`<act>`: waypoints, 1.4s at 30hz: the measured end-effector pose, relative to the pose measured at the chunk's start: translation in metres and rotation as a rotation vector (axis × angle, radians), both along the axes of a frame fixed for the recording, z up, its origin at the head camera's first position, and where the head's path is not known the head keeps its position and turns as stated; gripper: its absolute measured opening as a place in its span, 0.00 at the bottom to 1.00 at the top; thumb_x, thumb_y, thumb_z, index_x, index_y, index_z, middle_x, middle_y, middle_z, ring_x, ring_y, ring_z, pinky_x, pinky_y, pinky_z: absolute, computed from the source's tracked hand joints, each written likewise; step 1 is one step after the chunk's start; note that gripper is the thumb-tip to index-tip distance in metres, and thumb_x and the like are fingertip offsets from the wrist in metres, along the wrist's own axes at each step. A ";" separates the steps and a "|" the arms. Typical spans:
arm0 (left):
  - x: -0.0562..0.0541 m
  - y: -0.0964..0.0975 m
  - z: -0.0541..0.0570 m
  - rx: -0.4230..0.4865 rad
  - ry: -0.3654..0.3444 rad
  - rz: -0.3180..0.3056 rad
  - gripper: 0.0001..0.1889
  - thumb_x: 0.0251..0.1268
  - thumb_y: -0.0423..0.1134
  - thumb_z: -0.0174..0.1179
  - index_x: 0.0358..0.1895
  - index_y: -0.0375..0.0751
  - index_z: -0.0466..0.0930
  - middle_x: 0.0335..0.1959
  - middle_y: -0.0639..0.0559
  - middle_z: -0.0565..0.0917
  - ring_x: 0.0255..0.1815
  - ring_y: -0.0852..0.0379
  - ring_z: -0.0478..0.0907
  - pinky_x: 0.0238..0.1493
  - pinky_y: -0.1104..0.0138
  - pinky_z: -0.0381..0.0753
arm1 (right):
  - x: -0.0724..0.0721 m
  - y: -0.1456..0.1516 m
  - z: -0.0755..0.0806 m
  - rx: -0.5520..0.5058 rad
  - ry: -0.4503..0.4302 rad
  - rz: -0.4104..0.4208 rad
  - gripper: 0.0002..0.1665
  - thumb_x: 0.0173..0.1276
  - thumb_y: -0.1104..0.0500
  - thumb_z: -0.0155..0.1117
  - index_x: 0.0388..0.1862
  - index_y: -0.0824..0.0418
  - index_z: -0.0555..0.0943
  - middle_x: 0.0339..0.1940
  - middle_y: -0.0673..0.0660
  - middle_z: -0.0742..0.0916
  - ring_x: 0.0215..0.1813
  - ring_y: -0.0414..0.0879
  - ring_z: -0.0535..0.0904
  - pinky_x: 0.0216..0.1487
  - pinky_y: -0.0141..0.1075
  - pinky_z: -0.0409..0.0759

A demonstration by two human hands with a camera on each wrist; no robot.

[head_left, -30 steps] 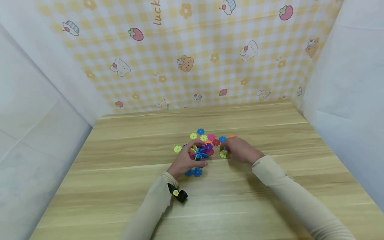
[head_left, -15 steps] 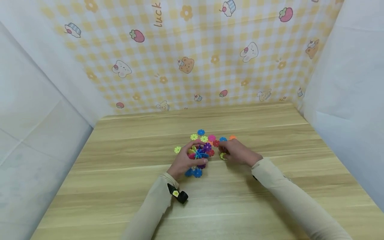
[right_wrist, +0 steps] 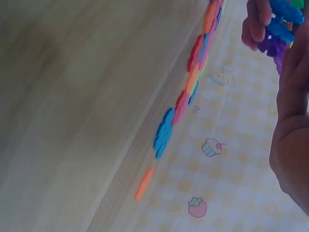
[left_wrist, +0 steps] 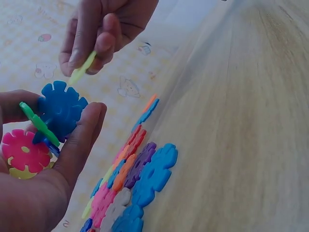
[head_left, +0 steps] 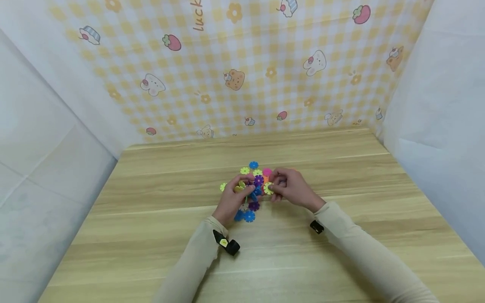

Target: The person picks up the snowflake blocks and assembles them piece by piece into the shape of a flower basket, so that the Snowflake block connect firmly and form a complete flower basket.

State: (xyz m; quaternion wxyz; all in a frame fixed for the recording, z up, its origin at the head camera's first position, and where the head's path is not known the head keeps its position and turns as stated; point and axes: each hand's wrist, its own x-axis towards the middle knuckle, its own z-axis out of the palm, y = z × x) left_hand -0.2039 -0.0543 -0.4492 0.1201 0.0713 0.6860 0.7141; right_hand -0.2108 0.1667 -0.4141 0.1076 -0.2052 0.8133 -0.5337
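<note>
You sit over a wood-grain table (head_left: 341, 261), its far edge at twelve o'clock meeting a yellow checked cloth (head_left: 235, 50). Your pale sleeves come in from seven and four o'clock. Your left hand (head_left: 230, 201) has its thumb and fingers curled around a cluster of joined notched discs (head_left: 255, 193), blue, purple, green, pink and yellow, held up off the tabletop. Your right hand (head_left: 295, 189), at three o'clock from that cluster, has thumb and finger clamped on one yellow-green disc (head_left: 267, 188); it is close beside the cluster, though you can't tell whether they touch. Loose discs lie flat around your left hand: a blue disc (head_left: 253, 165) at twelve, a pink disc (head_left: 267, 171) at one, another blue disc (head_left: 249, 216) at six, and a pale yellow disc (head_left: 223, 187) at nine.
</note>
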 end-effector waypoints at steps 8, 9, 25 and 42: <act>0.001 0.008 0.002 -0.075 0.075 0.027 0.15 0.72 0.37 0.60 0.59 0.44 0.78 0.71 0.47 0.72 0.47 0.59 0.74 0.39 0.69 0.76 | 0.003 -0.011 -0.002 -0.071 -0.024 -0.047 0.08 0.72 0.69 0.59 0.46 0.73 0.74 0.33 0.69 0.87 0.29 0.48 0.88 0.36 0.50 0.88; 0.001 0.009 0.002 -0.089 0.087 0.034 0.15 0.72 0.37 0.60 0.59 0.44 0.78 0.71 0.47 0.73 0.50 0.59 0.73 0.41 0.68 0.76 | 0.003 -0.011 -0.002 -0.073 -0.016 -0.058 0.07 0.72 0.69 0.59 0.46 0.73 0.75 0.32 0.68 0.87 0.28 0.48 0.88 0.36 0.50 0.88; -0.002 0.010 0.003 -0.153 0.142 0.010 0.14 0.73 0.38 0.58 0.59 0.48 0.79 0.68 0.50 0.75 0.35 0.60 0.73 0.34 0.70 0.74 | 0.000 -0.019 -0.009 -0.104 0.022 -0.138 0.05 0.69 0.72 0.61 0.42 0.73 0.77 0.29 0.67 0.87 0.24 0.46 0.86 0.30 0.39 0.87; -0.001 -0.003 -0.003 -0.107 0.106 -0.308 0.16 0.70 0.38 0.63 0.58 0.41 0.81 0.52 0.48 0.83 0.45 0.60 0.82 0.50 0.66 0.82 | -0.008 -0.009 -0.005 -0.036 0.091 -0.033 0.10 0.75 0.65 0.58 0.46 0.68 0.85 0.24 0.62 0.88 0.22 0.58 0.83 0.21 0.36 0.80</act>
